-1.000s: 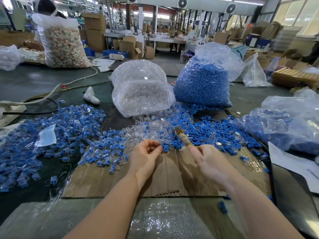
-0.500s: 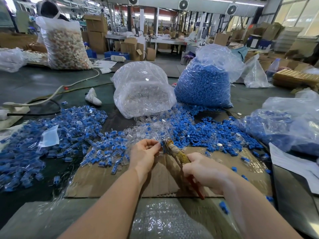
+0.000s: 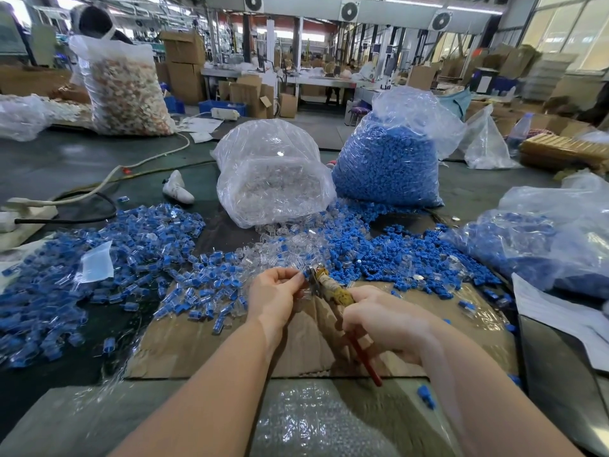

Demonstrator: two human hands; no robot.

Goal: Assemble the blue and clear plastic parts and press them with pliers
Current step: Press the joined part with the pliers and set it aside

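Nearest the camera, bubble wrap (image 3: 316, 420) covers the table edge, and just beyond it a cardboard sheet (image 3: 211, 344) lies flat under both forearms. The right hand (image 3: 385, 321) curls its fingers around the pliers (image 3: 333, 291), whose red handle sticks out below the palm toward the camera while the worn, taped part runs up and left to the metal head. The left hand (image 3: 276, 291) pinches a small blue part (image 3: 301, 276) between thumb and fingertips and holds it right at the pliers' head; whether the jaws actually close on it is too small to tell, and any clear piece on it cannot be made out. Both hands hover above the cardboard's far edge. To the left, a wide heap of joined blue and clear pieces (image 3: 99, 258) spreads over the dark table (image 3: 66, 166), with a scrap of clear film (image 3: 97, 262) lying on it. Just past the hands sit loose clear parts (image 3: 280, 245), and to their right loose blue parts (image 3: 402, 255). At the far right a bag (image 3: 560, 232) lies slumped, with a white sheet (image 3: 560, 311) near it. Farther back stand 2 bags side by side: the clear-part bag (image 3: 273, 176) and the blue-part bag (image 3: 389, 159). A white cable (image 3: 145, 159) crosses the table at left, and behind it a person (image 3: 95, 21) stands by a tall bag (image 3: 122, 84).
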